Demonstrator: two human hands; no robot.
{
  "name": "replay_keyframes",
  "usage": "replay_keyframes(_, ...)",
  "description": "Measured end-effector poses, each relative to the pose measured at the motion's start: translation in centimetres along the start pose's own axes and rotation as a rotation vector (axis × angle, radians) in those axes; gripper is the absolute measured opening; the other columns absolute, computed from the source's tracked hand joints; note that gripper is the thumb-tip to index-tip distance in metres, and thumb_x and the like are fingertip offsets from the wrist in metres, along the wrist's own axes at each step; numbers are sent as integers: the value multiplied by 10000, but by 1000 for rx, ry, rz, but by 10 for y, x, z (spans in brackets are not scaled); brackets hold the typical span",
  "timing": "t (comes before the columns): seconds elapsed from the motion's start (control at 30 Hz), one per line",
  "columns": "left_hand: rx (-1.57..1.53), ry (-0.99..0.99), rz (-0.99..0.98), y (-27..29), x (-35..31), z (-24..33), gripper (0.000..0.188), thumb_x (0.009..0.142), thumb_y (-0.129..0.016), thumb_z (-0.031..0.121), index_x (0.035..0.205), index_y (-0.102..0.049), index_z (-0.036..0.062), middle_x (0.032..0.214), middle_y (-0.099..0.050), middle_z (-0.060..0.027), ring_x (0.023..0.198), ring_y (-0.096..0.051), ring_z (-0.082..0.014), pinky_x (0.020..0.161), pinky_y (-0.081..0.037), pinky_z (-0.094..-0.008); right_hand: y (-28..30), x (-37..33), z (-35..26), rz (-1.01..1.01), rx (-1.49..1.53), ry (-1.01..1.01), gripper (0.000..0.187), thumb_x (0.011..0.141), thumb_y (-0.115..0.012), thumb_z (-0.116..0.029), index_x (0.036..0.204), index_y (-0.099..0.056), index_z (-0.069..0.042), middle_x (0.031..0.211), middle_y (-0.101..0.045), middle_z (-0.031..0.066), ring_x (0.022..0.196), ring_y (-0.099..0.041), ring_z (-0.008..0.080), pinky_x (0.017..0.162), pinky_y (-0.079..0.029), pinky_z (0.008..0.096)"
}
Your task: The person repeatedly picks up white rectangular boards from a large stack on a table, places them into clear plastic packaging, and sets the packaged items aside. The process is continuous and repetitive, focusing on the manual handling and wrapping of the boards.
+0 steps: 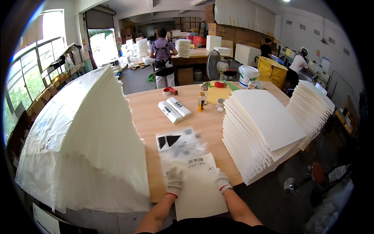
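Single head-worn fisheye view, close above, down across the worktable

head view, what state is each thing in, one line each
Cream sheet: flat, overhanging the table
Left hand: gloved, at the sheet's left edge
Right hand: gloved, at its right edge
Left stack: wrapped in clear plastic
Near right stack: unwrapped, edges uneven
White bundles: lying side by side
Bottle: upright
Bucket: upright
Roller shutter: partly raised
Fan: upright, spinning unclear
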State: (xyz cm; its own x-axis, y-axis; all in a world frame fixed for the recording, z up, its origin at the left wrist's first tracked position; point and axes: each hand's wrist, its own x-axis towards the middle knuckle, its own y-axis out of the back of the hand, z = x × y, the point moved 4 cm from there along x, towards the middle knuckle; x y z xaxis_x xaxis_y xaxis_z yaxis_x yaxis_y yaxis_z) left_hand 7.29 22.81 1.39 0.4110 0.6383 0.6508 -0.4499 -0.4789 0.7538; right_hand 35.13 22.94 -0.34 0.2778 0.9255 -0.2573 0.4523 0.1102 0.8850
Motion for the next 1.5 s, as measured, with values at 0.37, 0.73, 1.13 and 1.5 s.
replay_keyframes(0.37,-672,878,-118,-3,-94,-1,150,1029,-542,171,1120,-548,52,864,-525,-60,769,-508,-166,693,-468,-352,9,-72,29,-354,-103,256,678,981,-416,-259,1557,-183,12,1037,-688,331,937,-702,455,801,-524,608)
replay_keyframes(0.73,-884,565,-418,79,-175,70,166,923,-620,85,1066,-597,4,861,-613,-189,769,-622,-338,671,-503,-404,2,-205,63,-128,1,661,471,935,-551,-259,1386,-537,-124,1018,-672,226,868,-654,423,749,-529,539)
replay_keyframes(1.13,-736,410,-324,153,-23,100,70,842,-592,35,908,-571,37,834,-588,-158,801,-631,-334,708,-504,-408,23,-162,122,-308,1255,-16,391,990,-636,-179,1343,-590,-17,1123,-715,115,985,-691,191,879,-571,344)
replay_keyframes(1.5,-688,215,-288,458,116,115,354,935,-677,423,1033,-712,85,875,-703,-112,785,-701,-297,679,-552,-372,159,-161,-160,-153,1361,655,342,1024,-567,-120,1306,-610,69,1246,-654,166,1109,-641,226,938,-543,345)
